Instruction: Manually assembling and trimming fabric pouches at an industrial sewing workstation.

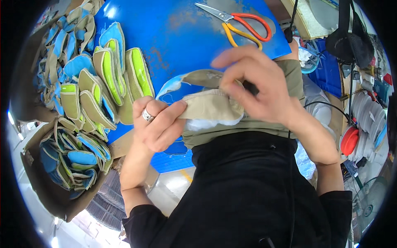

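Observation:
A beige fabric piece [206,104] with a blue lining [170,86] hangs between my hands, above my lap. White fluffy padding [213,123] shows along its near edge. My left hand [159,122], with a ring on one finger, is closed on the left end, thumb and fingers pinching the cloth. At the right end, my right hand [258,84] has its thumb and fingers bent around the fabric edge. Its upper finger is raised and blurred by motion. A darker strip of the same piece [202,77] loops behind, between both hands.
Scissors [231,18] with red and yellow handles lie open at the far side of the blue table [165,37]. Stacked padded khaki pieces with green and blue faces [109,74] stand at the left. Below them, a cardboard box [31,159] holds more. A black cable [326,102] hangs at right.

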Available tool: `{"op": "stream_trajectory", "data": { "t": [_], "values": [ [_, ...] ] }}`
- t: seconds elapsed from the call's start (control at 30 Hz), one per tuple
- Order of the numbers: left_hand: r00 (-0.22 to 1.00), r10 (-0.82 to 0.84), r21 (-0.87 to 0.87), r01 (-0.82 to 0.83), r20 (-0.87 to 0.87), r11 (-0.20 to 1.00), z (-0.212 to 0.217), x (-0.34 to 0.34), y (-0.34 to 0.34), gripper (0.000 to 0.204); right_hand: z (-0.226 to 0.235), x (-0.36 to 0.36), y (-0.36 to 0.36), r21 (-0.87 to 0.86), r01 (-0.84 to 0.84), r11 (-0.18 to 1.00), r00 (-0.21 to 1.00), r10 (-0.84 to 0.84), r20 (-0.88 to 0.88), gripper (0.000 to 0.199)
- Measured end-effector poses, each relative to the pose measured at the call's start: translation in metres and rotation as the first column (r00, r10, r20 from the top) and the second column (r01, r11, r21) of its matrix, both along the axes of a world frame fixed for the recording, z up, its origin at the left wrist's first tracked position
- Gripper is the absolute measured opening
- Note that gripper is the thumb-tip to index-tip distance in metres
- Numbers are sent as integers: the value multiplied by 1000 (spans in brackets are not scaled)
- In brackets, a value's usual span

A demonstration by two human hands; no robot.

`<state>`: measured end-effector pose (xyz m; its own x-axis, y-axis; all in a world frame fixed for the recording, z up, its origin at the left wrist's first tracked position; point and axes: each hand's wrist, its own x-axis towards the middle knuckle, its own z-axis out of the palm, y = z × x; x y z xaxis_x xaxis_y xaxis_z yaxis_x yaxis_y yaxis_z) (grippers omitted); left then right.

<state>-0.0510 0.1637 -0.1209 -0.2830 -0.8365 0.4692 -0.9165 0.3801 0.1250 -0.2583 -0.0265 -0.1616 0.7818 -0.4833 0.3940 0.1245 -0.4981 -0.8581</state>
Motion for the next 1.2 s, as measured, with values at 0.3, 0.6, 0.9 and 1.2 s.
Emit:
{"op": "stream_trajectory", "data": {
  "t": [0.3, 0.6, 0.9, 1.2],
  "values": [
    [999, -12, 8, 13, -47, 1000, 4, 0, -4, 28, -1, 18, 13, -134, -123, 983, 977, 143, 157, 14],
    [990, 128, 62, -125, -60, 990, 1, -1, -5, 24, -13, 8, -19, 433, 250, 866, 951, -303, 57, 19],
    [791, 426, 465, -207, -438, 861, 19, 2, -24, 33, 13, 1, 21, 317, -51, 947, 963, 130, -234, 50],
    [472, 511, 602, 55, -719, 797, 29, 9, -27, 45, 40, 10, -16, 439, -276, 855, 859, 424, -287, 45]
  ]
}}
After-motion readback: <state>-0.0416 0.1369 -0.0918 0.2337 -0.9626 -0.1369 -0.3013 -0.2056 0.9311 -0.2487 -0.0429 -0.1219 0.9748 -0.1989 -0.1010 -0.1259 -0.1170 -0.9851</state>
